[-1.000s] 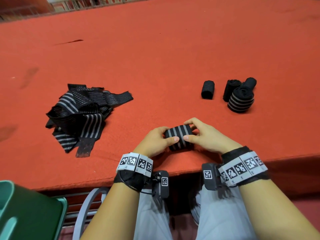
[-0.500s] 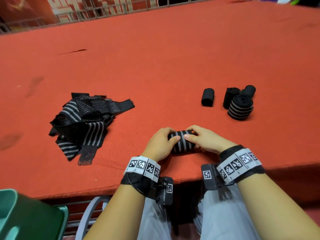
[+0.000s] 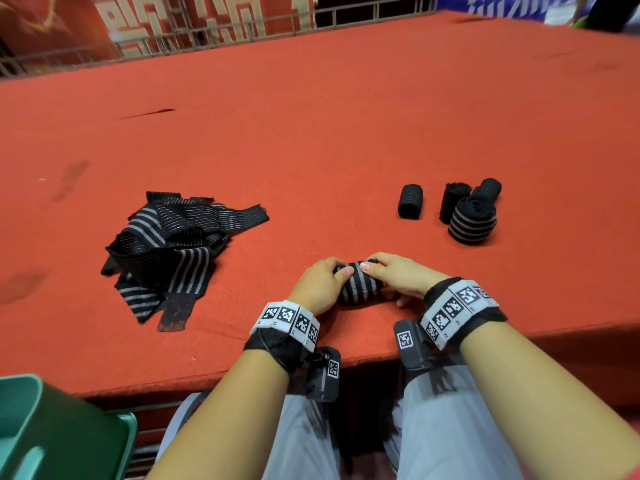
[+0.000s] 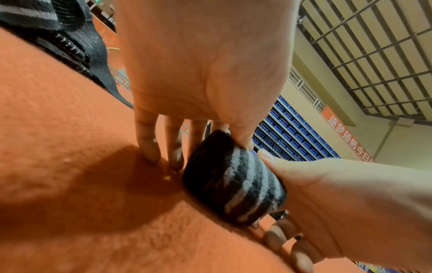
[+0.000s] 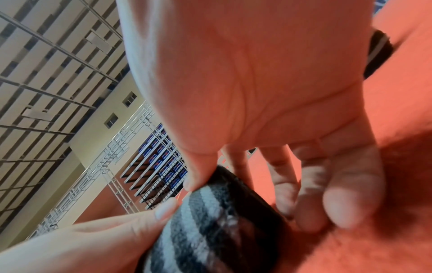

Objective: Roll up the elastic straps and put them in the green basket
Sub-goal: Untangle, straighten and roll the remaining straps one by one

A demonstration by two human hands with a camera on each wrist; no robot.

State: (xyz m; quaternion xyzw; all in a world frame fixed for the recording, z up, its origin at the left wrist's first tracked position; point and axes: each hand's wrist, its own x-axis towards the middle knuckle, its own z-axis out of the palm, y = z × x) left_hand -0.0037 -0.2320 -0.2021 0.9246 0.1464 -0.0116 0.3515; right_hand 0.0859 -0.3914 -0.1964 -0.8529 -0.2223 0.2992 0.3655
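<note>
**Five rolls counted, one of them in both hands**

One green basket (image 3: 65,431) sat off the table's near edge at about 8 o'clock from the hands, only its corner in view. One loose heap of unrolled elastic straps (image 3: 173,244), black with grey stripes, lay on the red felt table (image 3: 311,133) at roughly 10 o'clock; how many straps made it up could not be told.

One striped roll (image 3: 360,285) rested on the felt near the front edge, grasped at both ends. The left hand (image 3: 320,287) curled round its left end, thumb on top, fingertips (image 4: 149,155) touching the cloth beyond. The right hand (image 3: 398,277) gripped the right end the same way, its thumb beside the other on the stripes.

Four finished rolls lay at about 1 o'clock: one plain black roll (image 3: 410,201) apart, then a touching cluster of three (image 3: 471,209), the nearest one striped and standing on end.

Metal railings (image 3: 207,32) ran past the table's far edge, with blue seating visible from the wrist views.
</note>
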